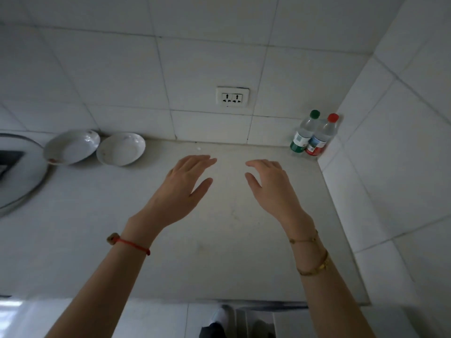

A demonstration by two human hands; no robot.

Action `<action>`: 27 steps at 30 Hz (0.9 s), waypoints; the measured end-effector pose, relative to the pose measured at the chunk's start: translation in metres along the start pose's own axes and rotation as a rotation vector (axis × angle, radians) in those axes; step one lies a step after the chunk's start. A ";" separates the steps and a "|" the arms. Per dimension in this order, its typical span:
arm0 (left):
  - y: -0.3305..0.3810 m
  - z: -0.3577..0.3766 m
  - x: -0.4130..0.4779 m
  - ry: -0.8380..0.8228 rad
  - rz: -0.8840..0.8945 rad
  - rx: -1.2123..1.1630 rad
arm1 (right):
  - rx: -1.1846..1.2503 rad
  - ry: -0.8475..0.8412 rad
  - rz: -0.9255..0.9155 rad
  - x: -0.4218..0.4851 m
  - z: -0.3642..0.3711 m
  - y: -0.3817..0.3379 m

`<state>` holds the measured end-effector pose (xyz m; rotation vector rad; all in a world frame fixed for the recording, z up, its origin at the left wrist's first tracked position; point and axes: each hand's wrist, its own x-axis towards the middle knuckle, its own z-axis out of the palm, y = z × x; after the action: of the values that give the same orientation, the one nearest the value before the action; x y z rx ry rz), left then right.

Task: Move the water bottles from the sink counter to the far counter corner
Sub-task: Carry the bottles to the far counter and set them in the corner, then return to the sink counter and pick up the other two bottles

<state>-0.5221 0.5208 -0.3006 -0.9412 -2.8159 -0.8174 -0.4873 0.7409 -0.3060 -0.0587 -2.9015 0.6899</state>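
Observation:
Two clear water bottles stand upright and side by side in the far right corner of the pale counter (219, 252), against the tiled walls. The green-capped bottle (303, 132) is on the left, the red-capped bottle (321, 136) on the right. My left hand (181, 191) and my right hand (271, 189) hover over the middle of the counter, fingers loosely spread, holding nothing. Both hands are well short of the bottles, which lie up and to the right of my right hand.
Two white shallow bowls (72, 146) (120, 148) lean at the back left by the wall. A round appliance rim (22, 181) shows at the left edge. A double wall socket (232, 96) sits above the counter. The counter's front edge runs along the bottom.

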 end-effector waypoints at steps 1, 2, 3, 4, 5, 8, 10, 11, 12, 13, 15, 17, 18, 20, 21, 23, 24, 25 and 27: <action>-0.005 -0.007 -0.013 0.015 -0.012 -0.004 | 0.004 -0.014 -0.010 -0.004 0.004 -0.010; -0.010 -0.013 -0.026 0.027 -0.027 -0.005 | 0.006 -0.029 -0.021 -0.008 0.009 -0.020; -0.015 -0.020 -0.041 0.037 -0.045 -0.002 | 0.010 -0.040 -0.032 -0.012 0.014 -0.031; -0.020 -0.026 -0.056 0.047 -0.063 0.001 | 0.014 -0.048 -0.045 -0.017 0.019 -0.042; -0.026 -0.033 -0.072 0.057 -0.081 0.003 | 0.018 -0.053 -0.060 -0.022 0.024 -0.054; -0.040 -0.052 -0.120 0.075 -0.131 0.021 | 0.023 -0.074 -0.109 -0.038 0.040 -0.091; -0.049 -0.063 -0.150 0.077 -0.172 0.044 | 0.026 -0.100 -0.132 -0.049 0.049 -0.116; -0.053 -0.068 -0.165 0.082 -0.195 0.050 | 0.029 -0.113 -0.144 -0.055 0.054 -0.128; -0.056 -0.073 -0.179 0.091 -0.213 0.052 | 0.035 -0.123 -0.155 -0.061 0.058 -0.140; -0.060 -0.077 -0.192 0.100 -0.226 0.051 | 0.043 -0.130 -0.166 -0.068 0.063 -0.151; -0.066 -0.086 -0.219 0.115 -0.247 0.045 | 0.061 -0.144 -0.191 -0.082 0.072 -0.173; -0.072 -0.094 -0.245 0.120 -0.271 0.049 | 0.087 -0.162 -0.210 -0.096 0.082 -0.195; -0.075 -0.098 -0.258 0.123 -0.287 0.056 | 0.102 -0.172 -0.219 -0.102 0.086 -0.206; -0.083 -0.107 -0.285 0.135 -0.326 0.069 | 0.133 -0.196 -0.239 -0.115 0.096 -0.228; -0.087 -0.112 -0.299 0.143 -0.346 0.073 | 0.146 -0.206 -0.253 -0.121 0.102 -0.240; -0.095 -0.123 -0.327 0.166 -0.383 0.077 | 0.162 -0.228 -0.285 -0.132 0.113 -0.263; -0.099 -0.129 -0.340 0.181 -0.404 0.080 | 0.166 -0.243 -0.302 -0.137 0.118 -0.274; -0.102 -0.134 -0.354 0.197 -0.424 0.086 | 0.170 -0.259 -0.319 -0.141 0.124 -0.286; -0.108 -0.145 -0.382 0.223 -0.466 0.098 | 0.183 -0.292 -0.356 -0.149 0.134 -0.308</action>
<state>-0.2897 0.1684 -0.3098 -0.1595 -2.8707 -0.7545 -0.3625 0.3952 -0.3072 0.6124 -2.9737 0.9558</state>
